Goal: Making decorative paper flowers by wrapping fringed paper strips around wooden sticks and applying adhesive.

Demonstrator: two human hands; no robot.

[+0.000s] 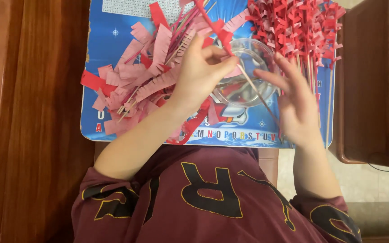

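Far left: brown wooden counter, bare wood grain. On it sits a blue printed mat with letters along the near edge.

Left half of mat: loose heap of pink fringed paper strips, a few red ones mixed in, some thin wooden sticks poking out of the heap.

Left hand is above the mat centre, just right of the heap. Thumb and fingers pinched closed on a thin wooden stick at its upper end, where a red fringed paper strip meets it; strip runs up and left from the pinch toward the top edge. Stick runs down and right from the pinch, crossing over a clear round plastic container that sits on the mat under and between both hands.

Right hand is just right of the container, fingers extended and loosely spread, mostly open. Stick's lower end passes under its fingers; can't tell whether it grips the stick or only touches it.

Upper right of mat: dense bundle of finished sticks wrapped in red fringe, stems pointing toward the person.

Far right: dark wooden furniture edge.
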